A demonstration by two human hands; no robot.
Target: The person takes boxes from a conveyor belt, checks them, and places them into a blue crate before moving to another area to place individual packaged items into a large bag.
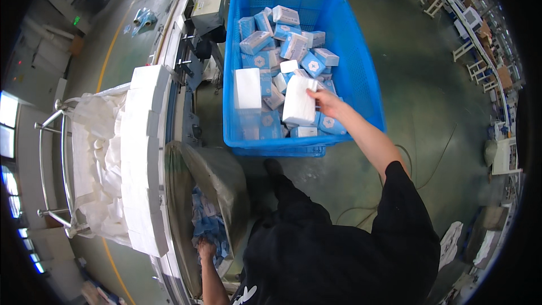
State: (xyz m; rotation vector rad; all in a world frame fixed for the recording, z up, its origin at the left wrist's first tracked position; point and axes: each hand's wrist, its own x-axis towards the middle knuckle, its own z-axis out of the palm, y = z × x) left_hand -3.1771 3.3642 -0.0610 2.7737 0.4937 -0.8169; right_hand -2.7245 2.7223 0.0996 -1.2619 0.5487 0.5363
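My right hand (pixel 327 103) is closed on the right edge of a white tissue stack (pixel 299 100), with the thumb over its top. The stack is unwrapped and held over a blue plastic crate (pixel 374 87). Beneath it lie many blue-and-white tissue packs (pixel 294 47), heaped at angles. Another bare white stack (pixel 248 89) rests on the packs at the crate's left side. Low on the left, my left hand (pixel 206 248) reaches into a greyish sack (pixel 228 178). Its curled fingers are at crumpled blue plastic wrappers (pixel 209 223) and are partly hidden by them.
Left of the sack, a long row of white tissue stacks (pixel 144 158) stands beside loose white tissue (pixel 100 152) in a metal-railed cart (pixel 63 158). A machine conveyor (pixel 172 28) runs up beside the crate. A hose (pixel 357 209) lies on the floor at right.
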